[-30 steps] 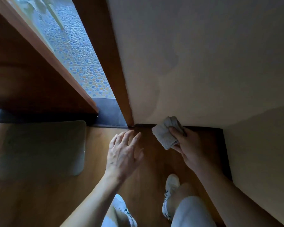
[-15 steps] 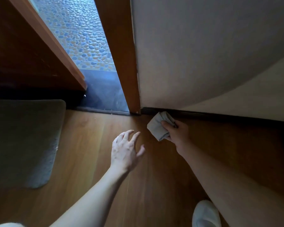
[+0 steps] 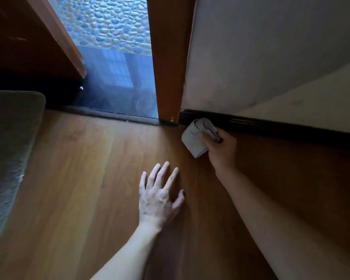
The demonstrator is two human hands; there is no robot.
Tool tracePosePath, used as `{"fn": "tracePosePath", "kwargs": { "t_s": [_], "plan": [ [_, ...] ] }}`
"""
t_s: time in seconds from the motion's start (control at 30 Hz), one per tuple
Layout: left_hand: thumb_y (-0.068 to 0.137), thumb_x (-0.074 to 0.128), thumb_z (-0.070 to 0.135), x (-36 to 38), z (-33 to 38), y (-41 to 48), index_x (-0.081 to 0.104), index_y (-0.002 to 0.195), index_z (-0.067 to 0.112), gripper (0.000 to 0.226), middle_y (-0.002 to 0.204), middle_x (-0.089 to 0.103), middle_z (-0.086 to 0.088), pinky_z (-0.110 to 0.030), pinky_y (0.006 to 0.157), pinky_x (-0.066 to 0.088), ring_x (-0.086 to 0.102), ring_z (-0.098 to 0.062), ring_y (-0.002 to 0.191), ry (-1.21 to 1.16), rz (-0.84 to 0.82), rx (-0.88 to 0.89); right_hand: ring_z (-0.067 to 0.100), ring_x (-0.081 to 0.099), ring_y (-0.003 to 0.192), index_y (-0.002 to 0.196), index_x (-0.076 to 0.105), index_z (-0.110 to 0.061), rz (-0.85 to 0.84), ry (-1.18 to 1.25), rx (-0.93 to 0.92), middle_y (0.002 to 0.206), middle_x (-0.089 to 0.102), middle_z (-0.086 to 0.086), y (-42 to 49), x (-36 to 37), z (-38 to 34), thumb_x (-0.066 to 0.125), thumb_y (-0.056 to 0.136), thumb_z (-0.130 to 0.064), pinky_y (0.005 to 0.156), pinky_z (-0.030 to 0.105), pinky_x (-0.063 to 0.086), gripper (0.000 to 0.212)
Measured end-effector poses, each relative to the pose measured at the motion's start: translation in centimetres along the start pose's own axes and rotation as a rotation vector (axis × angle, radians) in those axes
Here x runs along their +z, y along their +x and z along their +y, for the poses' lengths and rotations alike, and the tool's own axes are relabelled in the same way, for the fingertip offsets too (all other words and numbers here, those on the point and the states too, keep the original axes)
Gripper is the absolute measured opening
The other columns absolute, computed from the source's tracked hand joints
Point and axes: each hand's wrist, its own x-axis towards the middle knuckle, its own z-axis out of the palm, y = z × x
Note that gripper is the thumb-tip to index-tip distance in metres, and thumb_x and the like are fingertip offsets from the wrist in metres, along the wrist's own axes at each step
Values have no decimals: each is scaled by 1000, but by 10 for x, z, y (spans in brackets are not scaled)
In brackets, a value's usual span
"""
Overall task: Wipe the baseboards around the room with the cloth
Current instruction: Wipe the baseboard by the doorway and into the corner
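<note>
I take the door jamb [image 3: 168,67] as my marker. Right at its foot, on the wall side, the dark baseboard [image 3: 271,126] begins. The cloth [image 3: 195,138] sits against that first stretch, wadded into a pad, its upper edge touching the board and its lower end over the wooden floor [image 3: 79,178].

My right hand [image 3: 221,151] is clenched around it, thumb across the front, fingers hidden behind the folds. Bunched like that, it gives me a firm face to press into the moulding.

My left hand [image 3: 160,197] is spread with fingers straight, grasping nothing, low over the floor below the jamb — whether it touches I cannot tell. I judge it serves as a prop while I lean in.

Starting at the jamb means no length gets skipped — the board running away from it along the wall is, I'd say, yet to do. A grey mat [image 3: 10,148] lies well off on the jamb's other side.
</note>
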Motion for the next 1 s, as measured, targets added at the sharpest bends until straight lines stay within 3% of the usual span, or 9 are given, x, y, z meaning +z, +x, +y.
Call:
{"fn": "tracePosePath", "kwargs": {
  "t_s": [0.17, 0.33, 0.47, 0.53, 0.9, 1.0],
  "plan": [
    [86, 51, 54, 13, -2, -2, 53, 143, 34, 60, 154, 44, 0, -56, 118, 25, 38, -24, 144, 29, 73, 15, 6, 65, 93, 104, 74, -20, 90, -250, -131, 102, 72, -7, 5, 25, 3, 74, 85, -42, 74, 14, 48, 29],
    [84, 54, 53, 15, -1, -2, 55, 142, 35, 61, 154, 45, 0, -57, 117, 25, 39, -24, 143, 49, 96, 10, 13, 67, 96, 106, 74, -19, 99, -360, -189, 107, 72, -1, 8, 40, -2, 71, 86, -46, 77, 29, 57, 34],
    [84, 53, 54, 19, -2, -3, 55, 142, 34, 61, 154, 45, 0, -58, 116, 26, 40, -25, 143, 57, 115, 13, 16, 67, 88, 102, 74, -16, 235, -397, -231, 101, 71, 3, 7, 36, 4, 73, 85, -40, 63, 13, 41, 29],
    [84, 52, 54, 20, -2, -2, 54, 142, 34, 61, 154, 45, -1, -59, 116, 27, 40, -25, 143, 57, 119, 14, 16, 67, 90, 103, 75, -15, 261, -399, -226, 104, 70, 4, 4, 42, 2, 74, 85, -38, 63, 12, 38, 29],
    [87, 50, 54, 17, -1, -2, 53, 144, 34, 60, 155, 43, -2, -58, 117, 24, 36, -26, 145, 67, 82, 2, 18, 66, 93, 106, 74, -16, 210, -440, -257, 106, 69, 4, 2, 46, -6, 71, 87, -37, 75, 32, 56, 29],
    [87, 50, 54, 16, 0, -2, 52, 144, 34, 61, 156, 42, -2, -58, 118, 23, 35, -26, 145, 76, 70, 4, 18, 66, 94, 108, 73, -16, 204, -460, -246, 108, 68, 4, 4, 39, -7, 71, 88, -38, 74, 27, 53, 30]
  ]
}}
